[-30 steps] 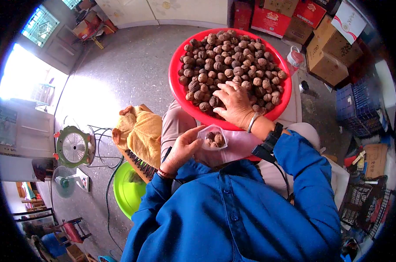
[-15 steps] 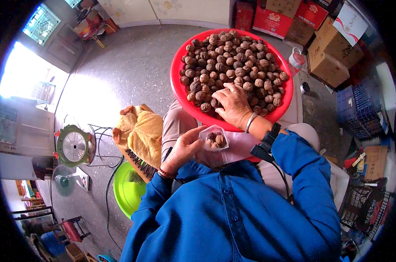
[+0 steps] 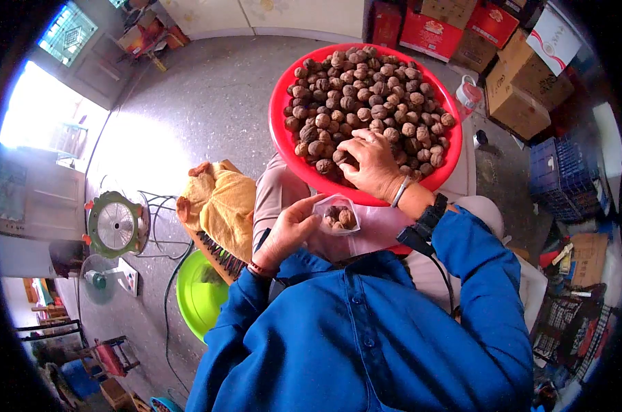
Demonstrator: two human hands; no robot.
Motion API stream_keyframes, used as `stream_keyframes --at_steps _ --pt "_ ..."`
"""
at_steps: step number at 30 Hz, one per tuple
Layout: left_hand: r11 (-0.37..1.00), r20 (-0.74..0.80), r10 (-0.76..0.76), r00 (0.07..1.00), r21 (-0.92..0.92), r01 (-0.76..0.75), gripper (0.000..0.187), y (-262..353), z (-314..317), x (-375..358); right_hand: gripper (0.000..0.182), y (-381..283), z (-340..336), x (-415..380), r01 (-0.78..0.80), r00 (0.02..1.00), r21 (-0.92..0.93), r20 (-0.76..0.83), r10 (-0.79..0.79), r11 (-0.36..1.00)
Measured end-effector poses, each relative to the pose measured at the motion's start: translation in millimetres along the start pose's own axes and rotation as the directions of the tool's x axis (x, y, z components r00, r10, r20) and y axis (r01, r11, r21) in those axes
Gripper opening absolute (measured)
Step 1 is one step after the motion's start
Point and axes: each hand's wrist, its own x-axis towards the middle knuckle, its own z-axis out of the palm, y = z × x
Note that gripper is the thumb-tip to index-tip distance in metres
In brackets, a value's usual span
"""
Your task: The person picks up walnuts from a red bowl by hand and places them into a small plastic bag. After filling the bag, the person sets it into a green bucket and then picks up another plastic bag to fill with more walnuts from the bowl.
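A big red basin (image 3: 278, 130) is heaped with brown walnuts (image 3: 366, 82). Over the near part of the heap, my right hand (image 3: 376, 165) has its fingers curled down around a walnut (image 3: 341, 156); some fingertips are hidden among the nuts. Just below the basin's near rim, my left hand (image 3: 290, 230) grips the edge of a clear plastic bag (image 3: 335, 200). The bag's mouth faces up, and a few walnuts (image 3: 342, 218) lie inside it.
To the left are a yellow cloth (image 3: 225, 206) on a wooden seat, a bright green basin (image 3: 198, 295) and a fan (image 3: 115, 225) with cables on the floor. Cardboard boxes (image 3: 517, 89) and a blue crate (image 3: 565, 178) stand at the right.
My right hand's fingers have curled in more tightly over the walnuts at nearly the same spot. My left hand and the bag have hardly moved.
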Motion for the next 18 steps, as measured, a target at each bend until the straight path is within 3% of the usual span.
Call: stream_keyframes --at_steps 6,8,10,12,14,16,18 --pt "0.993 -0.052 0.078 0.996 0.093 -0.073 0.05 -4 2 2 0.023 -8 -17 2 -0.051 0.998 0.128 -0.041 0.057 0.991" --pt "0.992 -0.023 0.105 0.994 0.075 -0.103 0.052 0 2 4 0.022 -11 -25 3 -0.08 0.997 0.255 -0.002 0.083 0.964" --pt "0.995 -0.03 0.029 0.999 0.092 -0.026 0.052 0 0 1 0.02 -16 -32 4 -0.013 0.998 0.28 -0.048 0.027 0.96" --pt "0.987 -0.016 0.137 0.99 0.091 -0.135 0.052 -7 -1 3 0.019 -27 -44 1 -0.072 0.997 0.388 0.057 0.054 0.919" --pt "0.994 -0.026 0.088 0.996 0.064 -0.086 0.052 -6 0 2 0.02 -35 -54 -1 -0.133 0.986 0.395 0.144 0.082 0.909" --pt "0.995 -0.044 0.098 0.994 0.003 -0.098 0.05 -5 3 2 0.022 -36 -57 -4 -0.012 0.971 0.483 0.213 -0.105 0.875" --pt "0.994 -0.051 0.11 0.993 0.024 -0.109 0.05 -11 1 4 0.023 -33 -54 -8 -0.053 0.961 0.507 0.26 -0.094 0.86"
